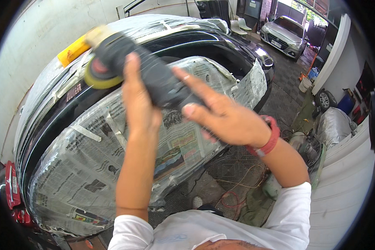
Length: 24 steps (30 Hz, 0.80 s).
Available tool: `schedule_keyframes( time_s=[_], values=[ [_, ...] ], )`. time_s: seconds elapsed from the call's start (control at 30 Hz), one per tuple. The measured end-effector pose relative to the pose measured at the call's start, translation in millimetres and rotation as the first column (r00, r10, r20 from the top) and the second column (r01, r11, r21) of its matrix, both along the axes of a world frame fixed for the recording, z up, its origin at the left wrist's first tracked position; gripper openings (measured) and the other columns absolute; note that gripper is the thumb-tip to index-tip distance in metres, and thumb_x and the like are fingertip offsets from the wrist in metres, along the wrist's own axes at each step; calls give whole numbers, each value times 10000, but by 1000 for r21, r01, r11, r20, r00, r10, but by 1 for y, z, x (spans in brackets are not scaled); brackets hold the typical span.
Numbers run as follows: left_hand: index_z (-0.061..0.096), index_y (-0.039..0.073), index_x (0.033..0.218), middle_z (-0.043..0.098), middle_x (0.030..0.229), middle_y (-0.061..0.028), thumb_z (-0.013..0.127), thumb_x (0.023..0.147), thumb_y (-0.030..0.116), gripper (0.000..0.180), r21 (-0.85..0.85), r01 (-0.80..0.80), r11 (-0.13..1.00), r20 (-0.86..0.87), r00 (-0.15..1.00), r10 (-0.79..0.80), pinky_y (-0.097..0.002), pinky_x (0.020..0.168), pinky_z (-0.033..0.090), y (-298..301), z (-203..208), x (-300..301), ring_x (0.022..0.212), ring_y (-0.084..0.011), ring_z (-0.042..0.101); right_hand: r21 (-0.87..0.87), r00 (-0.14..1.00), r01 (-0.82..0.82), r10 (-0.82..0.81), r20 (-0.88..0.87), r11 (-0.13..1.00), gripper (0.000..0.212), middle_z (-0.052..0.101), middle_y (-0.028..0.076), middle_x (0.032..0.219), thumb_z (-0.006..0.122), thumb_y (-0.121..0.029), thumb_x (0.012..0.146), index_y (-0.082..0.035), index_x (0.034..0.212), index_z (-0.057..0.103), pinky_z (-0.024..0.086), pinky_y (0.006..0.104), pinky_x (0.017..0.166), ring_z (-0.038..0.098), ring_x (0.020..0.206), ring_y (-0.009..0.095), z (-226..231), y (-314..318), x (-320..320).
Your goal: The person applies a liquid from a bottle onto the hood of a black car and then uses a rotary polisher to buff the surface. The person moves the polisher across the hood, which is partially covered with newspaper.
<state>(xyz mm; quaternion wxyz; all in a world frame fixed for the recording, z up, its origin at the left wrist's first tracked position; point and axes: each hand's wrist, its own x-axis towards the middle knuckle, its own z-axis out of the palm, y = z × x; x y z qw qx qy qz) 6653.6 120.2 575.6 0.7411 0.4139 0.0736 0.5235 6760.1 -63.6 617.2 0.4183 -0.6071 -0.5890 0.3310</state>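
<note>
A black power polisher point(154, 75) with a yellow foam pad point(102, 81) is in both my hands, slightly smeared by motion. My left hand point(139, 93) is closed on its front part, close to the pad. Farther back, my right hand point(221, 118) grips the rear of the body. The pad is over the glossy black roof edge point(73, 95) of a car, tilted; whether it touches the paint I cannot tell. Newspaper masking point(112, 162) taped with pale strips covers the side of the car below. A yellow object point(73, 51) lies beyond the polisher on the plastic-covered roof.
Beneath me, a red cable point(231, 200) runs across the mesh-patterned floor. To my right are a fan point(310, 150), a silver-covered bundle point(335, 129) and a wheel point(325, 99). A silver car point(285, 35) and white chairs point(239, 26) stand farther back. A pale wall point(50, 29) borders the far side.
</note>
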Motion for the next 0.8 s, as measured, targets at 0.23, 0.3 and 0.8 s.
schedule_keyframes(
  time_s=[0.23,0.3,0.8],
  values=[
    [601,-76,1359,723,1186,-142,753,1031,510,688,-4,359,933,-106,928,-358,-401,909,597,-3,-5,220,1006,-239,729,62,896,437,-429,-113,897,721,685,115,993,559,-383,1145,-247,1767,222,533,296,490,588,568,119,-16,-32,123],
    [621,-91,1327,738,1162,-159,776,1021,462,651,-91,485,870,-137,859,-494,-409,868,610,-15,-8,271,951,-248,745,54,832,544,-530,-165,837,716,694,117,975,548,-385,1149,-251,1768,214,533,306,486,595,567,132,-27,-39,157],
    [564,2,1395,692,1190,-93,760,1027,448,610,186,355,916,-356,894,-273,-345,880,568,-31,-65,163,998,-184,694,170,798,578,-510,-322,798,768,659,101,979,513,-331,1154,-231,1782,82,526,303,519,600,585,141,-128,-35,46]
  ],
)
